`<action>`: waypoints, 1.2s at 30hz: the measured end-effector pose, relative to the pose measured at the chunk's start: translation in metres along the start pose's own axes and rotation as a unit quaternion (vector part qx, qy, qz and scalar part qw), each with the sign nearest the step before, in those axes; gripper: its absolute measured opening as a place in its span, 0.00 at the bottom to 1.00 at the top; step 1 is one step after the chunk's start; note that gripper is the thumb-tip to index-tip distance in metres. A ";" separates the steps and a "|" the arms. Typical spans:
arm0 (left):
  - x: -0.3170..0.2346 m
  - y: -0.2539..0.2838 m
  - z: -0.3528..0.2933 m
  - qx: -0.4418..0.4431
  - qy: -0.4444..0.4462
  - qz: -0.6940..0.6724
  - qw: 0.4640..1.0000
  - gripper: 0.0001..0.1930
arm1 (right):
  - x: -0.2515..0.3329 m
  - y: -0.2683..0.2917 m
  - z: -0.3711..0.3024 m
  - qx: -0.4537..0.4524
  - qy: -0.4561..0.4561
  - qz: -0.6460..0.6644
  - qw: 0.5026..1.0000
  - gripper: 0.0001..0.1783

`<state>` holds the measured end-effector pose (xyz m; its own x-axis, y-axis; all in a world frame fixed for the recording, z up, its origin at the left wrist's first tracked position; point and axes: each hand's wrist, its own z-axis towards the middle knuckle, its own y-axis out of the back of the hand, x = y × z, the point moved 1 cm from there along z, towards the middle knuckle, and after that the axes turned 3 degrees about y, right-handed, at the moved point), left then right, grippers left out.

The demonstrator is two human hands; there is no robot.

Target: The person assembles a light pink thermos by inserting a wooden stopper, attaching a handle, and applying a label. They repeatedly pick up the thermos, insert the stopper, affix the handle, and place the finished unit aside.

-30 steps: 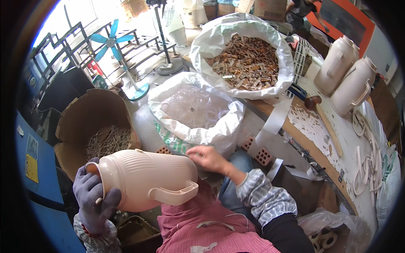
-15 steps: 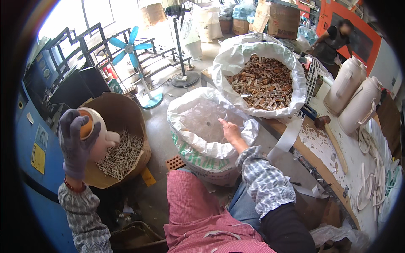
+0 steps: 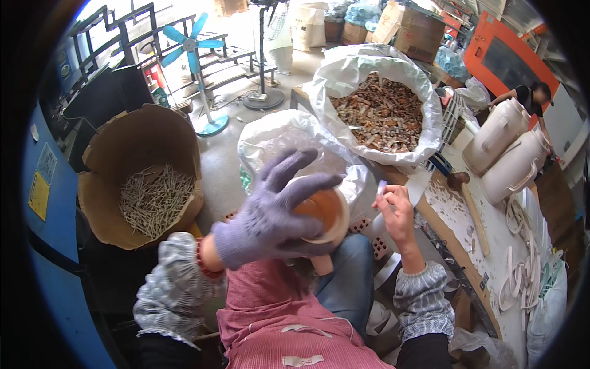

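In front of my lap, my left hand (image 3: 264,215), in a grey-purple knit glove, is closed around a pale pink plastic jug (image 3: 339,229). The jug's open mouth faces up and shows an orange inside; a stubby pink part (image 3: 321,264) sticks out below. To the right, my bare right hand (image 3: 398,212) pinches a small pale purple piece (image 3: 381,186) between thumb and fingertips, apart from the jug. Partly hidden behind the left hand is a white woven sack (image 3: 261,132) lined with clear plastic.
A cardboard drum (image 3: 98,184) of thin pale sticks stands left. A large white sack (image 3: 326,101) of brown scraps sits beyond. The workbench (image 3: 452,212) at right bears pale jugs (image 3: 501,132), a mallet (image 3: 470,203) and straps (image 3: 519,277). A blue fan (image 3: 192,46) and a person (image 3: 528,98) are farther back.
My left hand has brought the jug from beside the cardboard drum to the middle. My right hand has left the white sack, moving right, and now shows a small purple piece. The person behind has shifted right.
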<state>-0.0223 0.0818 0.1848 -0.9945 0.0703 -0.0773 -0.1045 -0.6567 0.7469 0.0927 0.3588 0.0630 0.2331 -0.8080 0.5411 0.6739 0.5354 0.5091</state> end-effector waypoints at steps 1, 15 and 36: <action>0.002 -0.023 0.000 -0.033 0.041 -0.104 0.993 0.20 | 0.019 0.012 -0.001 -0.020 -0.024 0.091 0.995 0.09; -0.030 -0.091 0.039 -0.037 0.094 -0.249 0.963 0.51 | 0.122 0.053 0.009 0.165 0.097 -0.060 0.980 0.12; -0.009 -0.069 0.036 0.087 -0.117 -0.213 0.966 0.25 | 0.126 0.081 0.014 0.400 0.053 0.062 0.913 0.07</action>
<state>-0.0061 0.1537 0.1576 -0.8310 0.4886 -0.2659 -0.4828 -0.3962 0.7810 0.1667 0.3038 0.1813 0.3669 -0.7261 0.5815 -0.0802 0.5981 0.7974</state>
